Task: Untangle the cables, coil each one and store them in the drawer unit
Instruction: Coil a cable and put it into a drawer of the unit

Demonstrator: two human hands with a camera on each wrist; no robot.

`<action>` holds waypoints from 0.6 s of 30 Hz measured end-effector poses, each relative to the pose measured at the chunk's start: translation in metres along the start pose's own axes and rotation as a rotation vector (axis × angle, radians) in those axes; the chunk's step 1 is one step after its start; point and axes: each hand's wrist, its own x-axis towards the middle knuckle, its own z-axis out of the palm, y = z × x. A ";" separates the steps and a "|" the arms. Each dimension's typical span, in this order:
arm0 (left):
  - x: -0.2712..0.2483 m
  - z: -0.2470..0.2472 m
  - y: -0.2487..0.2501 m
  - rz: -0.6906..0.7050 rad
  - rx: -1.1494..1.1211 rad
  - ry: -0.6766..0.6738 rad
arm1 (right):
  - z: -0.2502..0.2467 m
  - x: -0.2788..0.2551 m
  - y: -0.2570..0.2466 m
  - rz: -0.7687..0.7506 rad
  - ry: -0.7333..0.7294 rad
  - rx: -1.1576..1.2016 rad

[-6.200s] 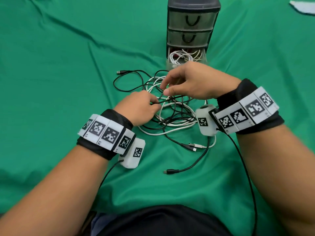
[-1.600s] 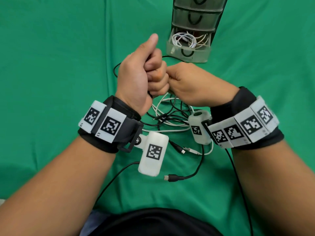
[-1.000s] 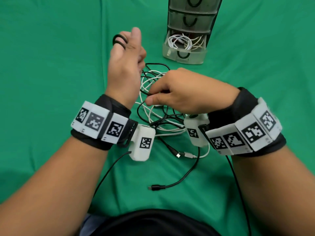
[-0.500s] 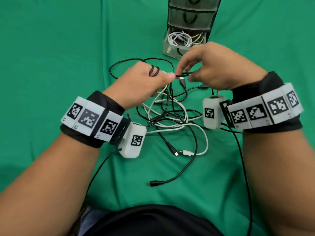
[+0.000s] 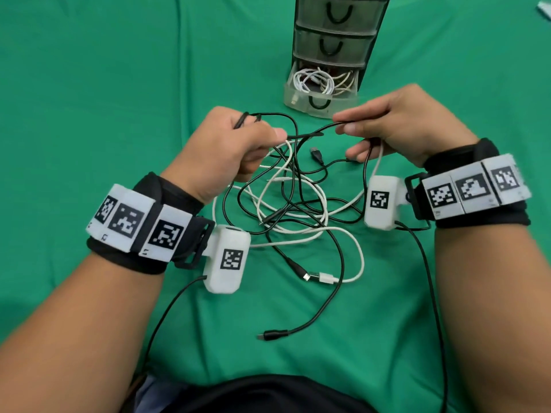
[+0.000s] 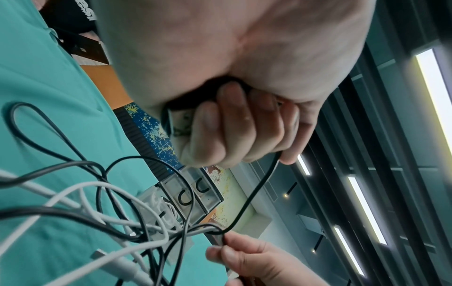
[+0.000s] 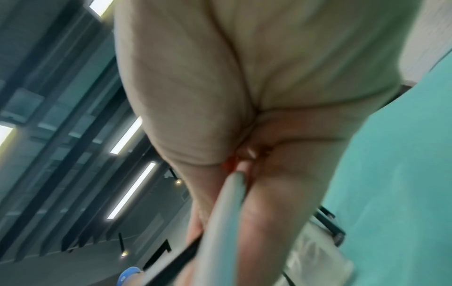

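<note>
Covering the table, a wrinkled green cloth (image 5: 89, 84) carries tangled black and white cables (image 5: 298, 210). Above them, the left hand (image 5: 220, 150) and right hand (image 5: 399, 123) each pinch one black cable (image 5: 325, 128). Beyond stands the drawer unit (image 5: 334, 34), bottom drawer (image 5: 319, 101) open, holding white cables.

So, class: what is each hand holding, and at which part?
Both hold one black cable: the left hand grips loops wound round its fingers; the right hand pinches the strand running between the hands.

Setting: lab / data-recording workspace — green cloth (image 5: 89, 84) covering table, marker-tagged wristbands (image 5: 140, 225) showing, long ceiling light strips (image 6: 367, 209) w/ dark beams running overhead — prob. office bldg.
</note>
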 end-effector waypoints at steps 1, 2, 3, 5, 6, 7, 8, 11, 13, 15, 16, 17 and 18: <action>0.000 0.000 0.000 0.004 -0.012 -0.008 | -0.001 0.002 0.004 0.021 0.022 -0.010; 0.000 0.001 0.000 0.011 -0.024 -0.019 | -0.002 0.004 0.008 0.046 0.044 -0.022; 0.000 0.001 -0.001 0.019 -0.026 -0.031 | -0.004 0.006 0.013 0.073 0.065 -0.037; -0.002 -0.001 -0.004 0.033 0.020 -0.075 | -0.005 0.010 0.019 0.125 0.099 -0.068; -0.003 -0.001 -0.005 0.039 0.076 -0.100 | -0.006 0.011 0.021 0.141 0.114 -0.093; -0.004 -0.001 -0.006 0.041 0.144 -0.122 | -0.007 0.012 0.021 0.145 0.127 -0.135; -0.005 0.000 -0.006 0.042 0.210 -0.137 | -0.009 0.012 0.021 0.135 0.140 -0.197; -0.003 0.005 -0.003 0.049 0.354 -0.146 | -0.014 0.013 0.016 0.078 0.169 -0.384; 0.001 0.006 0.002 0.029 0.390 -0.144 | -0.016 0.011 0.012 0.049 0.169 -0.448; 0.005 0.001 0.003 0.017 0.413 -0.108 | -0.018 0.007 0.008 0.033 0.162 -0.485; 0.006 -0.002 0.004 0.015 0.429 -0.085 | -0.018 0.004 0.005 0.030 0.151 -0.503; 0.006 -0.005 0.005 0.018 0.451 -0.061 | -0.018 0.002 0.002 0.030 0.138 -0.522; 0.006 -0.007 0.006 0.025 0.477 -0.029 | -0.018 0.000 -0.001 0.029 0.128 -0.540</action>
